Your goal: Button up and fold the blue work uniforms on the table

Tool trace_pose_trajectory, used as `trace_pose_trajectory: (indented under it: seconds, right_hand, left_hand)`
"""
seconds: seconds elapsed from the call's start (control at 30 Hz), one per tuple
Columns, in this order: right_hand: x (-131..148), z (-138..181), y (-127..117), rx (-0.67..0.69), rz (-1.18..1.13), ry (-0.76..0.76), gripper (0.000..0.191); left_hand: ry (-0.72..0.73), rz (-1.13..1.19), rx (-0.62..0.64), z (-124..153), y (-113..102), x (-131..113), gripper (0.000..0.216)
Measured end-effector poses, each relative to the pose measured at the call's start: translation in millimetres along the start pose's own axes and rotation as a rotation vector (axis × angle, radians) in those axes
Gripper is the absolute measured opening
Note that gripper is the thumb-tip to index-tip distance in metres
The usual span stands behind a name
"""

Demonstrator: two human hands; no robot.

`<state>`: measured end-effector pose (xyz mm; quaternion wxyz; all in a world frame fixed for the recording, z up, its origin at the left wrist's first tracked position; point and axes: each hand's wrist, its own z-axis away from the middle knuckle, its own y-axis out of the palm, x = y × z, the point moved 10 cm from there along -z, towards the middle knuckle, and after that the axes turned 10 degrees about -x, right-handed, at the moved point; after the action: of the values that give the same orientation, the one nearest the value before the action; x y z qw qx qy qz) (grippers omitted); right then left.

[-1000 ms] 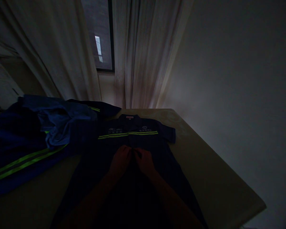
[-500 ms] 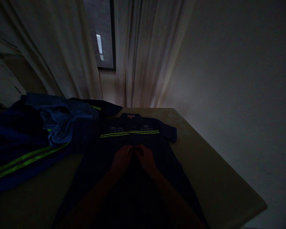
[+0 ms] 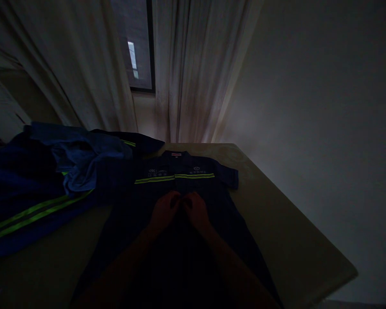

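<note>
A dark navy work shirt (image 3: pixel 209 171) with a yellow-green reflective chest stripe lies flat, front up, on a pale table (image 3: pixel 276 223), collar toward the window. My left hand (image 3: pixel 162 211) and my right hand (image 3: pixel 196 210) meet at the shirt's middle front, just below the stripe. Both have their fingers curled and pinched on the shirt's front placket, fingertips almost touching. The room is very dark, so what lies between the fingertips is hard to make out.
A heap of blue work clothes (image 3: pixel 45 180) with yellow-green stripes covers the table's left side. White curtains (image 3: pixel 193 73) and a dark window (image 3: pixel 135 43) stand behind the table. A plain wall (image 3: pixel 324 128) runs along the right. The table's right edge lies near the shirt's hem.
Both hands have crept a little up the shirt front toward the stripe, staying pinched together. The view shifted slightly.
</note>
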<state>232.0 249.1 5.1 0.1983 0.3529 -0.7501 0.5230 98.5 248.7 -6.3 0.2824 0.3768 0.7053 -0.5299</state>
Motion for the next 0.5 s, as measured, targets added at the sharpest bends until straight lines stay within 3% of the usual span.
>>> trace_pose_trajectory:
  seconds: [0.33, 0.5]
  right_hand:
    - [5.7, -2.2, -4.0, -0.014, -0.048, -0.034, 0.009]
    - [13.2, 1.1, -0.9, 0.035, 0.046, -0.083, 0.011]
  left_hand:
    - [-0.047, 0.024, 0.038, -3.4, -1.3, -0.7, 0.022]
    - [-0.003, -0.069, -0.033, -0.2, -3.7, -1.1, 0.019]
